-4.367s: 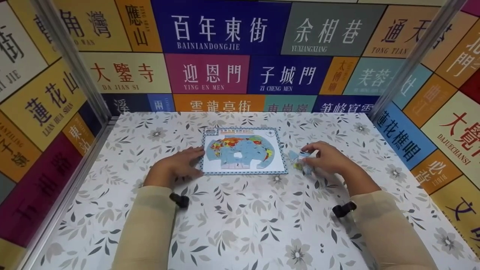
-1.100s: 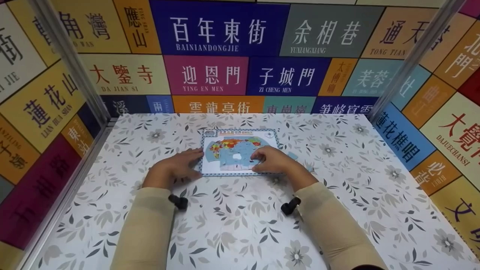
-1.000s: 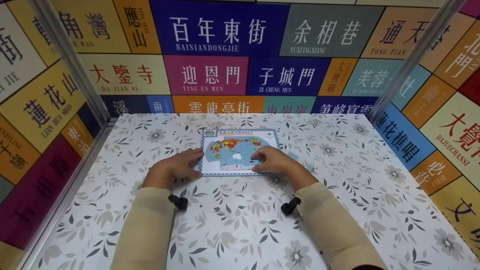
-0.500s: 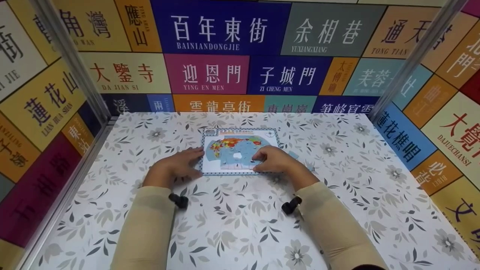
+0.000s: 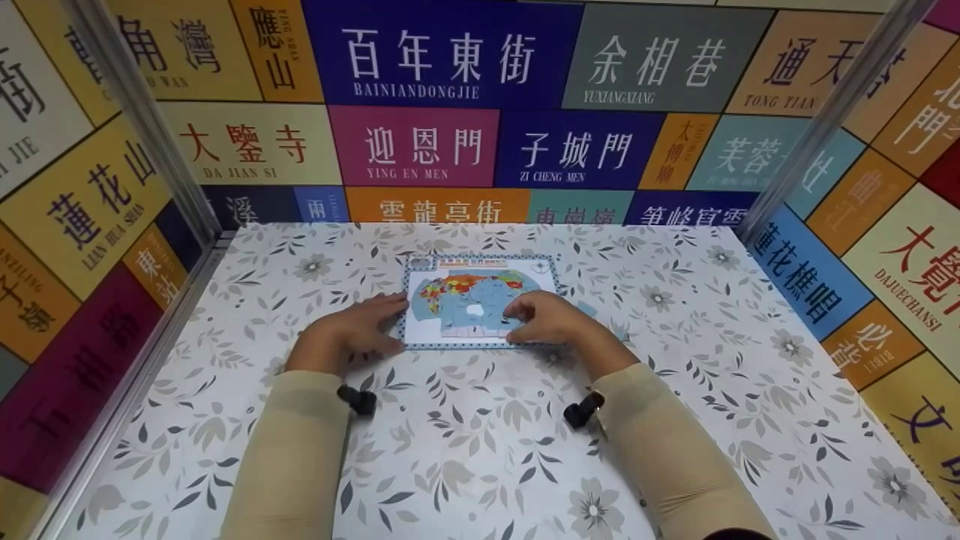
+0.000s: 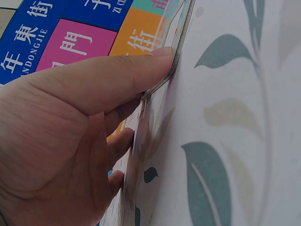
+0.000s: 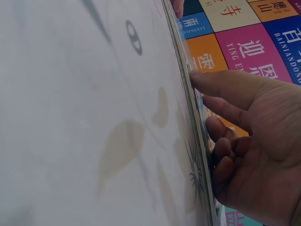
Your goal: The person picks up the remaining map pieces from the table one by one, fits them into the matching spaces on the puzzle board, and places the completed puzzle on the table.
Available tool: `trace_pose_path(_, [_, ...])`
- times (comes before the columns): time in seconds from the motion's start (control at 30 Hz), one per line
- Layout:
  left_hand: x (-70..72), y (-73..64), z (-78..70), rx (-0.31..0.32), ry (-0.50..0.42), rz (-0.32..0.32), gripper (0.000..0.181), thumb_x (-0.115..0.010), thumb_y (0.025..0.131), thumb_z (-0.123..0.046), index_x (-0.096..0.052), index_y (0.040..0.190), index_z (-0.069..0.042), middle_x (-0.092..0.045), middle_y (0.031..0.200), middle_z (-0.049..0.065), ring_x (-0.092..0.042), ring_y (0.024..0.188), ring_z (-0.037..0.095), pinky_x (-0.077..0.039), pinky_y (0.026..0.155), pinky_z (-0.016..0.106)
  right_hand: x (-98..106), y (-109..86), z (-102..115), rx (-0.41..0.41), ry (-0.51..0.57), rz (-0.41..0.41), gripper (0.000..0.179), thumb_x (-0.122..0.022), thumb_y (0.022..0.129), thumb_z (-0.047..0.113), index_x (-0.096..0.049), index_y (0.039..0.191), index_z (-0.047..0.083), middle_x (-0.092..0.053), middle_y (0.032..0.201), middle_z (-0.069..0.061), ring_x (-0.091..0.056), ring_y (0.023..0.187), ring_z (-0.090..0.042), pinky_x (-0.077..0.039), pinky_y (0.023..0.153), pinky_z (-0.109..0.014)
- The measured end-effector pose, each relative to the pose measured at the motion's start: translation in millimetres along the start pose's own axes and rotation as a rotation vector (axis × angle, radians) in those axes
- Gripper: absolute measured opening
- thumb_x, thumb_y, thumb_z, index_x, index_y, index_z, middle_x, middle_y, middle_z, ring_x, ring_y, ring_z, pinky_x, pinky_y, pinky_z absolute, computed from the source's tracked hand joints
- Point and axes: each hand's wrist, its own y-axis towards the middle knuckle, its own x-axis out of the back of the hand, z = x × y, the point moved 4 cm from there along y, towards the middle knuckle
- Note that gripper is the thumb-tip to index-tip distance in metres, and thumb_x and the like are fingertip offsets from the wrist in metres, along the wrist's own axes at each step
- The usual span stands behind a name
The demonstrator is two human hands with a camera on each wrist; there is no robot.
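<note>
Here, both hands (image 5: pixel 352 326) (image 5: pixel 551 319) touch the puzzle (image 5: pixel 484 292).

Even, diffuse light brightens the white tabletop (image 5: pixel 465 420); soft, faint shadows lie beneath the left hand (image 5: pixel 349 330) and the right hand (image 5: pixel 551 321). Between them, fine print on the map board (image 5: pixel 421 334) is unresolved. Outward from both, wall panels (image 5: pixel 896 247) appear stretched. The wrist views are dimmer, the tabletop beside the right hand hazy and soft-focused.
</note>
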Motion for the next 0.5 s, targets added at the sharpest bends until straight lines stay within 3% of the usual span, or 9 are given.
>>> trace_pose_path(0.5, [0.1, 1.0, 1.2, 0.030, -0.009, -0.004, 0.089, -0.081, 0.079, -0.043, -0.027, 0.149, -0.053, -0.005, 0.166, -0.022, 0.004, 0.157, 0.020, -0.001, 0.125, 0.059, -1.5, 2.0, -0.1, -0.012, -0.016, -0.009, 0.033, -0.082, 0.080, 0.032, -0.072, 0.111, 0.026, -0.065, 0.114, 0.002, -0.060, 0.108, -0.020, -0.051, 0.097, -0.043])
